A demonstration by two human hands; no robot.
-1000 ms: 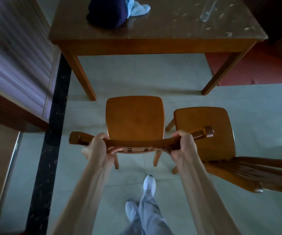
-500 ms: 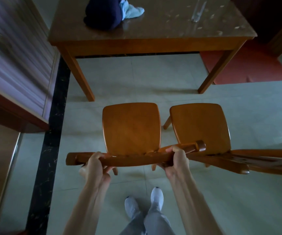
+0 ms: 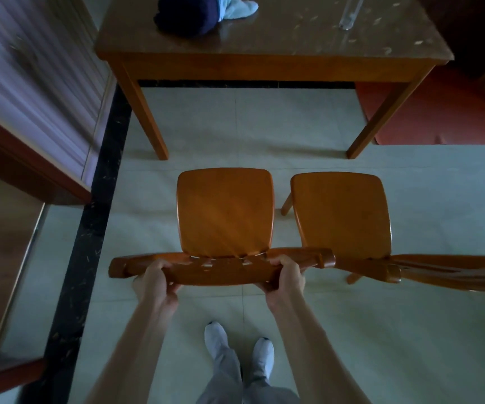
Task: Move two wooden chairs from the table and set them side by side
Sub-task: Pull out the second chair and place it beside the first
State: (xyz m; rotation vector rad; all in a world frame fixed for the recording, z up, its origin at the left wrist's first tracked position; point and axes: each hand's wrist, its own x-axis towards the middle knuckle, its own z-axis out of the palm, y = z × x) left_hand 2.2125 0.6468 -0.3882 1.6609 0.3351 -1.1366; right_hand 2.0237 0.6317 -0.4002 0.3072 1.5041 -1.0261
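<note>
Two orange-brown wooden chairs stand on the pale tiled floor, away from the wooden table (image 3: 264,64). The left chair (image 3: 225,211) faces the table, and both my hands grip its top back rail. My left hand (image 3: 155,279) holds the rail near its left end, my right hand (image 3: 283,275) near its right end. The right chair (image 3: 342,212) stands close beside it, seats almost level, with a narrow gap between them. Its back rail reaches off to the right edge of the view.
On the table lie a dark blue bundle with pale cloth (image 3: 194,14) and a clear glass object (image 3: 349,13). A red mat (image 3: 439,112) lies right of the table. A wooden panelled wall (image 3: 31,97) and a black floor strip (image 3: 89,228) run along the left. My feet stand behind the chair.
The held chair has come back towards me and to the left, lining its seat up beside the right chair. My feet have drawn together behind it.
</note>
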